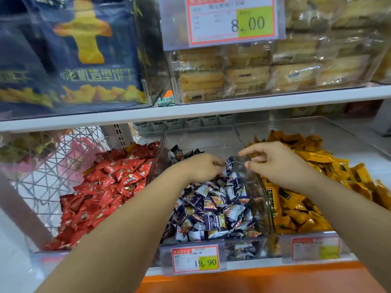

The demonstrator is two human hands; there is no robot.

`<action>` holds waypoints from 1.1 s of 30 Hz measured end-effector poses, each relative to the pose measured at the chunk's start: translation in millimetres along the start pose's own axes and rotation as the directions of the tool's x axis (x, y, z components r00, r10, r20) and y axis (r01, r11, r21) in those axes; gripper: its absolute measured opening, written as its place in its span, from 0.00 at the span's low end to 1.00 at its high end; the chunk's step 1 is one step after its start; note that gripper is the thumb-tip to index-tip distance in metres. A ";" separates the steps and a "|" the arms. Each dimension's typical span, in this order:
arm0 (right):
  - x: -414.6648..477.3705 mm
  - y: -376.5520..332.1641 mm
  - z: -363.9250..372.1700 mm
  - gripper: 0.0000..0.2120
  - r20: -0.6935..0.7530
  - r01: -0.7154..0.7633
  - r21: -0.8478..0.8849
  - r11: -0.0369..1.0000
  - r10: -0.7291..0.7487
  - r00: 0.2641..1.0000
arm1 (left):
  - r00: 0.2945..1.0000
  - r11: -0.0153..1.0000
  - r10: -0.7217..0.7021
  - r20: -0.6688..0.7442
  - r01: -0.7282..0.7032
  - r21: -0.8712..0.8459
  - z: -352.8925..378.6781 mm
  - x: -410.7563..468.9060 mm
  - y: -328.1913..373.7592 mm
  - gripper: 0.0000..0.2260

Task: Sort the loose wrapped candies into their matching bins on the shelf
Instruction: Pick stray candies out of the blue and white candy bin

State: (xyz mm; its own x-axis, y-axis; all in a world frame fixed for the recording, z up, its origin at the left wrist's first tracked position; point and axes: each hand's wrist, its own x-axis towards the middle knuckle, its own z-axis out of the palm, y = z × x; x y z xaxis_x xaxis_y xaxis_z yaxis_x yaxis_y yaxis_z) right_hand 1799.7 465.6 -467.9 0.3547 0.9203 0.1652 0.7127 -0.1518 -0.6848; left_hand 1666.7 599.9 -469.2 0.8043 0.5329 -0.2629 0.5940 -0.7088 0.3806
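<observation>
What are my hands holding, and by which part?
The right hand pinches a small brownish candy, by which part is unclear; the left hand curls round something dark, too small to tell.

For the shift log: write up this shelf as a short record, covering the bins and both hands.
left bin: red candies
middle bin: purple-white candies
right bin: yellow candies
left hand: fingers curled among the purple-white candies; grip unclear
right hand: over the divider, pinching a small brownish candy
price tag: 19.90, under middle bin
</observation>
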 end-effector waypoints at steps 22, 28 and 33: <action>3.1 14.6 -2.0 0.12 0.025 0.071 0.017 0.997 -0.072 0.997 | 0.933 0.970 -0.229 0.276 0.195 0.145 31.0 69.1 6.7 0.21; 3.8 12.3 -1.7 0.13 0.015 0.065 0.010 0.998 -0.066 0.998 | 0.945 0.979 -0.197 0.261 0.201 0.012 29.2 64.7 6.2 0.21; 3.5 8.5 -2.4 0.12 0.014 0.051 0.003 0.999 -0.051 0.999 | 0.927 0.932 -0.204 0.316 0.282 -0.227 26.4 49.6 3.9 0.26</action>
State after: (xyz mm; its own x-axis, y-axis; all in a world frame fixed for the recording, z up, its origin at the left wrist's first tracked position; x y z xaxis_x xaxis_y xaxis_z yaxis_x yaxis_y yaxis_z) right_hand 1808.5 466.6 -471.4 0.3092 0.9318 0.1903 0.7279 -0.1031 -0.6779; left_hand 1709.4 611.4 -504.2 0.6294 0.4920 -0.6015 0.7771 -0.4053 0.4816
